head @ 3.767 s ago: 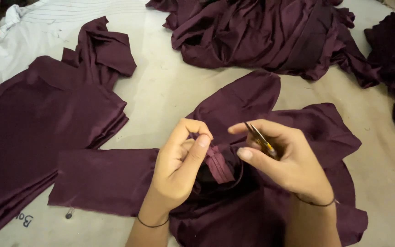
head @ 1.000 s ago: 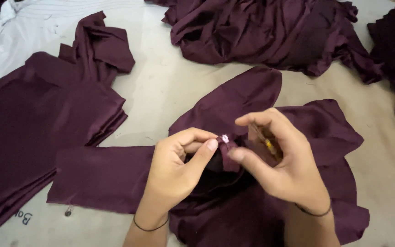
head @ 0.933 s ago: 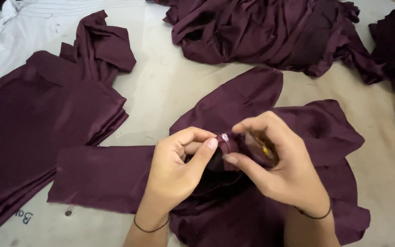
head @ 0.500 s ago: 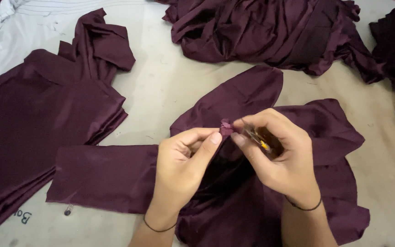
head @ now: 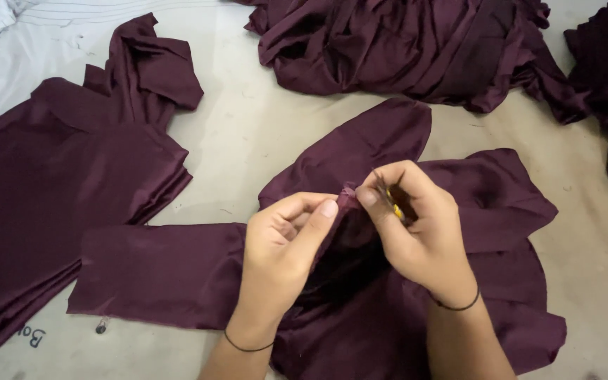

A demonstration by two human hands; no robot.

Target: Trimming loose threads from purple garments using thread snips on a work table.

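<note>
Both hands have crept closer at frame centre. My left hand (head: 283,246) pinches the maroon garment (head: 487,211); my right hand (head: 416,225) grips its fold and small yellow-handled snips (head: 395,209).

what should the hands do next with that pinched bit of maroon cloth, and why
Probably bring the small yellow-handled tool in the right hand up to the pinched fold and work at that spot. The left hand and right thumb already hold the maroon garment raised and taut between them, with the tool tucked close beside it. What exactly sits at the fold is too small to tell.
</note>
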